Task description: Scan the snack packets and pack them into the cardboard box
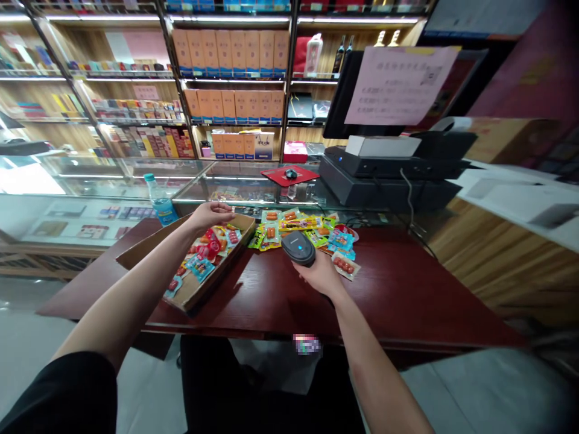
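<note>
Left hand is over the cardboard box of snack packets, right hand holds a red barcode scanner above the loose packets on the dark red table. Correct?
Not quite: the handheld barcode scanner is dark grey, not red, as the head view shows. The rest holds: the left hand is over the brown cardboard box of snack packets, and the right hand holds the scanner above loose packets.

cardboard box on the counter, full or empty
Partly full: snack packets cover much of the cardboard box floor, left hand over them.
</note>
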`<act>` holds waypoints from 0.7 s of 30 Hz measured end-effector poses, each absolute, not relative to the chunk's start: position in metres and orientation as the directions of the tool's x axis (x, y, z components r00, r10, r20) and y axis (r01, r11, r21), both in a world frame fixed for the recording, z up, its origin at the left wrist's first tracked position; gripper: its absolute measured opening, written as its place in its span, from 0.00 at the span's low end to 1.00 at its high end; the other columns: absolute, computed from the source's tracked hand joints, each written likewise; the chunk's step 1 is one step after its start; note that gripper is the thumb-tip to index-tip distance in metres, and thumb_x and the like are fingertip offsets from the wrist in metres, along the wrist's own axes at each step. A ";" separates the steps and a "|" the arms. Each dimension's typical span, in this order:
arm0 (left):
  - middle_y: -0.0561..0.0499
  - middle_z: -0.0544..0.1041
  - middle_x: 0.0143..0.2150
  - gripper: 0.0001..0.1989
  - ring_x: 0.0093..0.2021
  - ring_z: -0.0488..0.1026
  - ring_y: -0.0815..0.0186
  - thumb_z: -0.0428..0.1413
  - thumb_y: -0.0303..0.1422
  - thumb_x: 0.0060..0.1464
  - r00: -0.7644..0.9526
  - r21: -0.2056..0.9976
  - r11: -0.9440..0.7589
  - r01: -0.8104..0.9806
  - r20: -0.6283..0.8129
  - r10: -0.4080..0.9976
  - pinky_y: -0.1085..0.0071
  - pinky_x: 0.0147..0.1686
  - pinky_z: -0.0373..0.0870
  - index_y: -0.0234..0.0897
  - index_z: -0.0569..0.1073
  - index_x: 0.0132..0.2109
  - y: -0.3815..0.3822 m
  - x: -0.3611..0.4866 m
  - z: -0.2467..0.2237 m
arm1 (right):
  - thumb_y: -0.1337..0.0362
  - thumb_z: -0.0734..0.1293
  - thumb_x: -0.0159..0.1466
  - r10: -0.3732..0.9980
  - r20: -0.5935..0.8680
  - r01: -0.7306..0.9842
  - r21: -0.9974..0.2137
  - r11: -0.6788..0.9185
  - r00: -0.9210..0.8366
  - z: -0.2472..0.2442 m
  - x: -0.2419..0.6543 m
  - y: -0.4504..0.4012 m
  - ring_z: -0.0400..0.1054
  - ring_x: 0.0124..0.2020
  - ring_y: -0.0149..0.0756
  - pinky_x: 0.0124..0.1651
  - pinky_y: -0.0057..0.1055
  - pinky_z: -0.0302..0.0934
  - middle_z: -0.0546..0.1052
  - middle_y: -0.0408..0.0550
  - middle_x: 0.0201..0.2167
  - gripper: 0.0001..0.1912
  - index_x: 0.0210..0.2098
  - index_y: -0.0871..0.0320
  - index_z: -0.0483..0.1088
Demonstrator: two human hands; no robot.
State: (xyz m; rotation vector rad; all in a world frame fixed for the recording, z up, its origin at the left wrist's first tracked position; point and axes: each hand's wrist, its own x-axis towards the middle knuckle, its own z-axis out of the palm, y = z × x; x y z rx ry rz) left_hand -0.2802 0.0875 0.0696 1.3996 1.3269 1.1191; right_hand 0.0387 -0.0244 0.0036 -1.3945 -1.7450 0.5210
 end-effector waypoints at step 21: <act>0.45 0.76 0.41 0.14 0.43 0.73 0.58 0.61 0.30 0.44 0.792 0.470 -0.768 0.435 0.206 0.575 0.65 0.46 0.69 0.36 0.78 0.42 0.089 0.030 -0.042 | 0.57 0.68 0.56 0.921 0.276 0.621 -0.782 0.049 0.275 -0.017 0.182 -0.067 0.77 0.33 0.45 0.32 0.31 0.67 0.80 0.52 0.26 0.18 0.43 0.61 0.75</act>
